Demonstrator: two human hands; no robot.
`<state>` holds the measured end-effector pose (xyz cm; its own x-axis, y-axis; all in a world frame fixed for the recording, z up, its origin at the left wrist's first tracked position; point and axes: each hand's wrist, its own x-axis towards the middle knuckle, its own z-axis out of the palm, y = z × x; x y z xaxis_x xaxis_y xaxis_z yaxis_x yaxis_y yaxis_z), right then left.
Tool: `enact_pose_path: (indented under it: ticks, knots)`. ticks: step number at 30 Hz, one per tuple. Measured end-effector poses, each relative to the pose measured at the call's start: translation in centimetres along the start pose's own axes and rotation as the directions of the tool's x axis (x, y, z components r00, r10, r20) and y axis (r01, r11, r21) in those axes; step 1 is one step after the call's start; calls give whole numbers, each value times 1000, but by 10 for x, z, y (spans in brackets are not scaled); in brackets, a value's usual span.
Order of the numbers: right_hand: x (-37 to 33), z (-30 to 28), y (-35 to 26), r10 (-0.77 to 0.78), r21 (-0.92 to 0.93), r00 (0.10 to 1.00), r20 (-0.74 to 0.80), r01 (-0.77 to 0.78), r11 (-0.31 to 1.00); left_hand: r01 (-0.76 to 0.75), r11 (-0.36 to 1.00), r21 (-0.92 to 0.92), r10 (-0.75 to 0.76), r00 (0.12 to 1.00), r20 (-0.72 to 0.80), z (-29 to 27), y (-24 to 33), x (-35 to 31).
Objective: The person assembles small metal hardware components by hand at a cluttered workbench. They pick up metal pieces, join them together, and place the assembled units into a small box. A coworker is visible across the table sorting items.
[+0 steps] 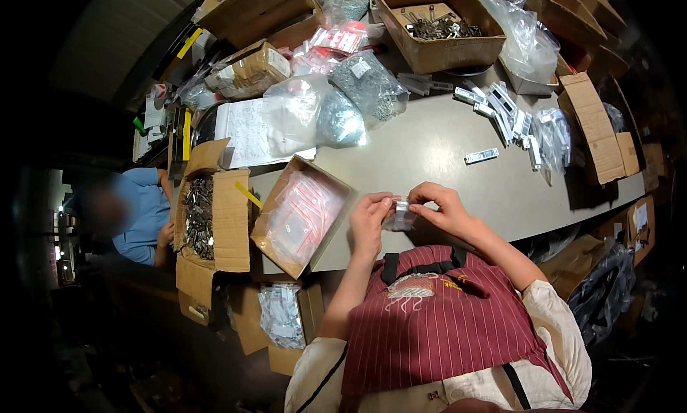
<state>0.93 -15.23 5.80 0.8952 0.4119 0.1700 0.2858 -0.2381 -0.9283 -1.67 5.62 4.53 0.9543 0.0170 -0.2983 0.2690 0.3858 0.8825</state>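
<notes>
At the table's near edge, my left hand (369,218) and my right hand (442,208) are close together. Between them is a small clear plastic bag (401,220) with a whitish, silvery piece at its top. Fingertips of both hands pinch the bag from either side; the piece's exact shape is too small to make out. To the left of my left hand stands an open cardboard box of clear zip bags with red strips (304,216). Beyond my right hand, one narrow grey-and-white labelled piece (481,156) lies alone, and several similar pieces (504,112) are heaped farther back.
A carton of small dark metal parts (198,216) stands left, with another person (136,216) behind it. Bags of metal parts (368,87) and a written sheet (243,134) lie farther back. A parts box (440,48) stands at the back; an open carton (594,127) is right.
</notes>
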Motion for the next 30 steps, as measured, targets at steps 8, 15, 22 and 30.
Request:
enact_pose_path:
  ticks: [8, 15, 22, 30]
  knots:
    - [-3, -2, -7, -120, -128, 989, -85, 109, 986, -236, 961, 146, 234, 972, 33, 1, -16, 2]
    - [3, 4, -27, -325, -348, 946, 24, 312, 884, -404, 647, 646, 398, 902, 166, 22, 27, -25]
    - [7, 5, -61, -432, -361, 886, 166, 463, 810, -616, 382, 689, 559, 747, 359, -2, 31, -48]
    - [18, 37, -73, -529, -222, 783, 327, 607, 763, -441, 413, 797, 684, 728, 48, -46, 64, -108]
